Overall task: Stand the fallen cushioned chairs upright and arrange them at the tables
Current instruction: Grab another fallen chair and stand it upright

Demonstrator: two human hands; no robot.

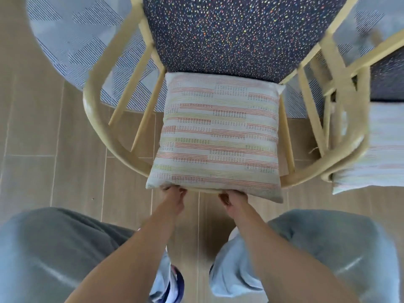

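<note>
A pale wooden chair with a curved back rail stands upright right in front of me. Its seat pad is dark blue with coloured speckles. A striped white, red and yellow cushion leans against the chair's back. My left hand and my right hand both grip the top of the back rail just below the cushion's near edge. A second chair of the same kind, with its own striped cushion, stands close on the right.
A round rug with blue striped triangles lies under the chairs on a wood-look tile floor. My legs in grey trousers fill the bottom of the view. No table shows in the view.
</note>
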